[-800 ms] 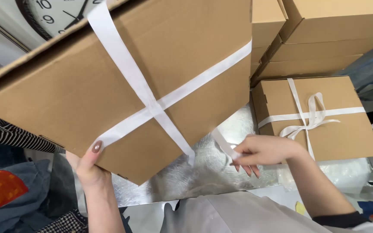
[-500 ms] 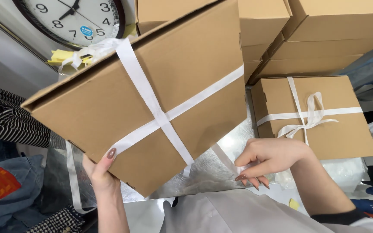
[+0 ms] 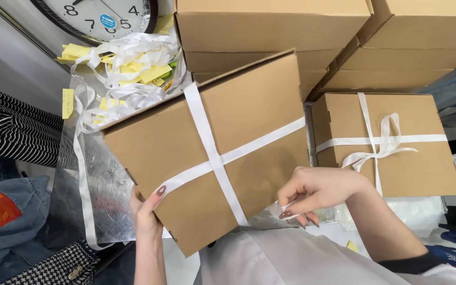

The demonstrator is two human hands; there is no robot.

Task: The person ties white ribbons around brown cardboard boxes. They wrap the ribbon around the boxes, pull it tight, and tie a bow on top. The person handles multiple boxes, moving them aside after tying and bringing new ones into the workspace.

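Wall clock [image 3: 98, 18] cut by top edge; left hand [image 3: 146, 214] fingers behind box [image 3: 212, 153].

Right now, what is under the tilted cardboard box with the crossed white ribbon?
Crinkled silver foil sheet shows below the tilted brown cardboard box; the rest is covered by it.

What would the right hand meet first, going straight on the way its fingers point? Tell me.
The right hand points left and down, pinching a ribbon end. Going on, it would likely meet the box at its lower edge; depth is unclear.

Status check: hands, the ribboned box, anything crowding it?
Left hand grips the cardboard box at its lower edge, box tilted. Right hand pinches the white ribbon end. Bow-tied box close at right, stacked boxes behind.
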